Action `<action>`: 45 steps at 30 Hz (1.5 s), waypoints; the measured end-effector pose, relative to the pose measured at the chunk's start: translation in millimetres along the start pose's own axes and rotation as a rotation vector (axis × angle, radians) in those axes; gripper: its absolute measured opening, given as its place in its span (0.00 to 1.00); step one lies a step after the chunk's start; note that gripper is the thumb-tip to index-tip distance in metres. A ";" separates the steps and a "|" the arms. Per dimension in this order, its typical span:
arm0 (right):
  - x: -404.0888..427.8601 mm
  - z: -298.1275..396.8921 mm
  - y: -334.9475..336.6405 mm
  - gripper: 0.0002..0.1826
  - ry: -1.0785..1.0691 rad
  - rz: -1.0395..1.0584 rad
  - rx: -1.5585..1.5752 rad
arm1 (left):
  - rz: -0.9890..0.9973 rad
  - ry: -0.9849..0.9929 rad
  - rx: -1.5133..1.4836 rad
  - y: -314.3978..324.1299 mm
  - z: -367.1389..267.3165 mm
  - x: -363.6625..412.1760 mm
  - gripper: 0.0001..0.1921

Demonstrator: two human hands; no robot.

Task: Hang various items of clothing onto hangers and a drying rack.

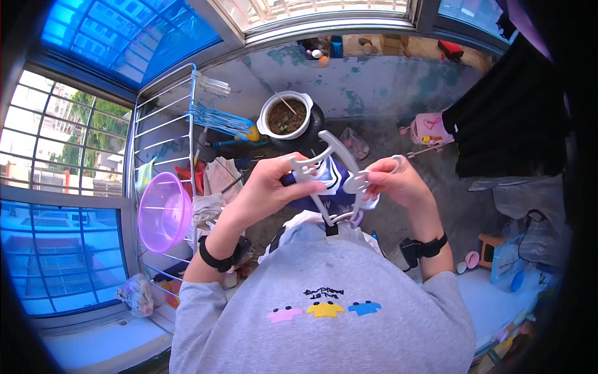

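A light grey plastic clothes hanger (343, 154) is held up in front of my chest, between both hands. My left hand (282, 180) grips its left part, thumb and fingers closed on the plastic. My right hand (395, 180) pinches the right side near a round joint, and a curved hook end shows above its fingers. Behind and below the hanger lies dark blue and white fabric (331, 175), partly hidden by the hanger and my hands; what holds the fabric up cannot be told.
A metal rack (192, 140) at left bears blue hangers (222, 120), white hangers (212, 85) and a purple basin (164, 212). Ahead stands a white pot of soil (286, 117). Black cloth (504, 112) hangs at right, near a pink stool-like object (430, 127). A plastic bag (355, 142) lies on the floor.
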State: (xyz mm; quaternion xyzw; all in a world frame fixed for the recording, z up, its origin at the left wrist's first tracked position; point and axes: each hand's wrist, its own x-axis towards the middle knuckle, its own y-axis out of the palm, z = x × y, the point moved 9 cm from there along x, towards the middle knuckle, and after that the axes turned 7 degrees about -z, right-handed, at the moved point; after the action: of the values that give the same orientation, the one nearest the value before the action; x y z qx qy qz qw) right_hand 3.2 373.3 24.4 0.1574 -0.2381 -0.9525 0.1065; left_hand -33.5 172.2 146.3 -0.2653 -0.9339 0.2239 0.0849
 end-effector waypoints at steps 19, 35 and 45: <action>58.2 72.5 50.3 0.11 -0.473 0.295 0.733 | -0.263 0.740 0.495 -65.7 -116.8 -6.4 0.13; 68.3 45.7 88.8 0.06 -0.274 0.082 -0.178 | -0.833 0.483 0.290 -153.9 -73.6 -38.4 0.08; 45.2 68.0 107.5 0.08 -0.243 0.062 -0.511 | -0.753 0.437 0.416 -148.5 -64.6 -36.7 0.07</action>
State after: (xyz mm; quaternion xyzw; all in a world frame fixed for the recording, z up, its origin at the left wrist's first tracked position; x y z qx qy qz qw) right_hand -48.8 296.5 122.4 0.0026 -0.0062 -0.9898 0.1425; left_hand -52.6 64.1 270.8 0.0731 -0.8607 0.2989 0.4057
